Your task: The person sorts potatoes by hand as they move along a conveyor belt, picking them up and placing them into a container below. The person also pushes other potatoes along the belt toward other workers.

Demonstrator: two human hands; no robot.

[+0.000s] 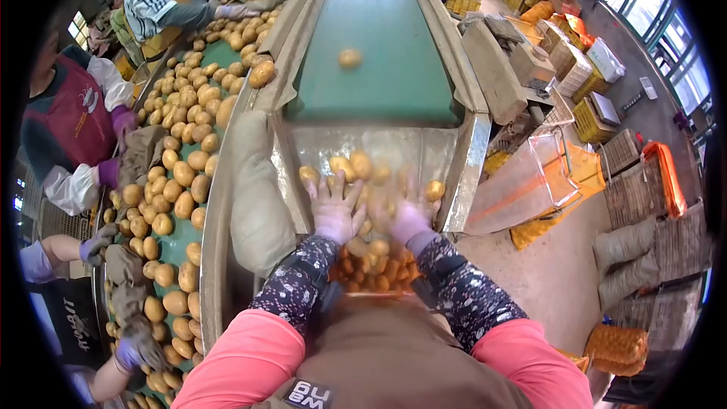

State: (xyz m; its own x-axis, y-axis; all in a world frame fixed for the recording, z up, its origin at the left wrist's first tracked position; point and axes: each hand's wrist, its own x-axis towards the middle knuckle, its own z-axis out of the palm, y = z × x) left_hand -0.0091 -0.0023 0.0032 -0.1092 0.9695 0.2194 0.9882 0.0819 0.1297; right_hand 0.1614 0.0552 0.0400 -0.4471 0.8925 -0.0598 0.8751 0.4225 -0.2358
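My left hand (335, 208), in a pale purple glove, lies over the metal chute (303, 144) with its fingers spread. Several potatoes (360, 164) are at and just beyond its fingertips. My right hand (413, 212), gloved alike, is at the chute's right side, partly smeared by motion; its fingers look stretched out. One potato (435, 190) sits just beside it. Between and below my hands, more potatoes, some blurred, lead down to a heap of potatoes (375, 266) that looks orange, close to my apron (394, 348). Neither hand grips a potato that I can see.
A green conveyor belt (371, 91) ends at the chute, with a blurred potato (349, 58) on it. A potato-covered belt (176, 231) runs along the left, with co-workers' gloved hands (140, 348) beside it. Crates (591, 120) and orange net bags (617, 348) stand right.
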